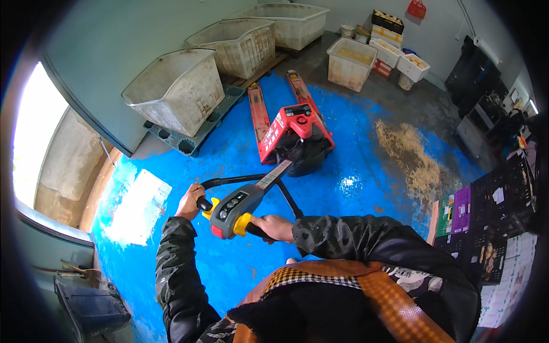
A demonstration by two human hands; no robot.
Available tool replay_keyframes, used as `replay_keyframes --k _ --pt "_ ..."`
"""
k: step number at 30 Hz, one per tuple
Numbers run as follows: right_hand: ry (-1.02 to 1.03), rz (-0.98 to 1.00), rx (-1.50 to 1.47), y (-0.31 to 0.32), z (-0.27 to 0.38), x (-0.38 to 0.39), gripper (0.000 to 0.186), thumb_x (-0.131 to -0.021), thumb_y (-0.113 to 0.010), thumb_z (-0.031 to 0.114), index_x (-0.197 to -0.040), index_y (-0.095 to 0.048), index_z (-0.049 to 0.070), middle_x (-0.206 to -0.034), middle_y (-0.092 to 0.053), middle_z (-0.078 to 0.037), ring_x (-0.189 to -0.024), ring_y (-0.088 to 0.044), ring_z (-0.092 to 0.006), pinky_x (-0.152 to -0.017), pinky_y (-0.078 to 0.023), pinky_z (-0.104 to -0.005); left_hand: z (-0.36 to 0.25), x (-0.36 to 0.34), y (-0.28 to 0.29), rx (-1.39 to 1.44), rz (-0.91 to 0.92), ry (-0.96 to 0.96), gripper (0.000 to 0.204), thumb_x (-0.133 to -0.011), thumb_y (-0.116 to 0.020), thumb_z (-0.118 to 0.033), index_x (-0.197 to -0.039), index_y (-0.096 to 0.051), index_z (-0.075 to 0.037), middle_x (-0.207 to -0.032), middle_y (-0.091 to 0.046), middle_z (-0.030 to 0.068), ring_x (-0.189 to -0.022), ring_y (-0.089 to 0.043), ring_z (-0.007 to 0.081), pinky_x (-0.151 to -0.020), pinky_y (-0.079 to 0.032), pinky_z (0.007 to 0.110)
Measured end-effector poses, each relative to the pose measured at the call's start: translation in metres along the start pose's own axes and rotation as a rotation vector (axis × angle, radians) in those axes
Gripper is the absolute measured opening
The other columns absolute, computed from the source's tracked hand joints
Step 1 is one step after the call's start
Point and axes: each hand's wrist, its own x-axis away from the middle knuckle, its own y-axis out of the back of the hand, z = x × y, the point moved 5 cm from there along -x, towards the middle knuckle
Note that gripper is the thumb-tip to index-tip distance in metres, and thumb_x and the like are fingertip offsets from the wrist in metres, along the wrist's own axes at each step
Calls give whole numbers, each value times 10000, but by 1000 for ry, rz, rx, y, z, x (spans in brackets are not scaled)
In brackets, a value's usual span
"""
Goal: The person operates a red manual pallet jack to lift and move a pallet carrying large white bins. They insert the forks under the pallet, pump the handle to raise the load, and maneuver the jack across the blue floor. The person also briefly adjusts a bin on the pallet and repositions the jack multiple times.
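In front of me stands a red pallet jack (pixel 286 126), its two forks pointing away toward the far wall. Its long tiller ends in a grey control head (pixel 233 208) with yellow knobs and a red button. My left hand (pixel 190 201) is closed round the black grip on the left side of that head. On the other side, my right hand (pixel 274 227) wraps the right grip, with the thumb near the yellow knob. Nothing lies on the part of the forks that shows.
Large dirty white tubs (pixel 177 91) line the left wall, the nearest on a green pallet (pixel 197 128). A smaller square tub (pixel 351 63) and stacked boxes (pixel 389 48) stand at the back. Sawdust-like litter (pixel 409 154) covers floor at right, near stacked crates (pixel 486 200). A doorway (pixel 57 148) opens left.
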Motion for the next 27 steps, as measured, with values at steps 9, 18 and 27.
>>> replay_keyframes --k 9,18,27 --pt "14 -161 131 88 8 -44 710 -1058 -377 638 -907 -656 3 -697 -618 -76 -584 -620 -191 -525 -495 -353 25 -103 -43 74 17 14 208 -821 -664 61 -998 -652 -48 -1181 -605 128 -1122 -624 376 -917 -522 393" --pt "49 -245 371 259 25 -48 713 -1043 -401 654 -915 -691 16 -704 -670 -86 -615 -645 -221 -584 -488 -386 -11 -246 -106 84 -41 -11 215 -793 -660 56 -962 -624 -71 -1137 -588 130 -1099 -604 370 -911 -511 398" --pt "145 -467 839 511 14 -21 511 -1048 -461 536 -1018 -729 102 -868 -738 -105 -802 -709 -328 -679 -530 -436 -123 -428 -202 41 -101 -36 250 -745 -635 55 -961 -650 -70 -1096 -578 131 -1099 -575 381 -899 -511 437"
